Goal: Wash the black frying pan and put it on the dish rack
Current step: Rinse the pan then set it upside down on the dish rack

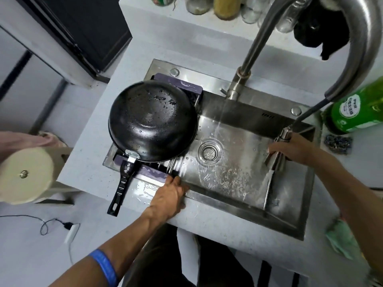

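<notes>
Black frying pan (152, 121) sits upside-down, wet, on dish rack (187, 86) left of sink (234, 129). Final step; left hand (170, 196) fingers straight near rack edge, right hand (294, 150) gripping sprayer (275, 157), water running; next prob. shut tap.

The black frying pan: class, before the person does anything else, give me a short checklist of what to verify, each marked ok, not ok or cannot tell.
1. Black frying pan rests upside down on the dish rack: ok.
2. Pan is free of both hands: ok; the left hand rests at the sink's front edge, by the rack's end.
3. Pan is clean: cannot tell; only its wet underside shows.
4. Water is off: not ok; it flows from the pull-out spray head that the right hand grips.
5. Pan's handle sits within the counter: not ok; it juts past the sink rim, over the counter's front edge.
</notes>
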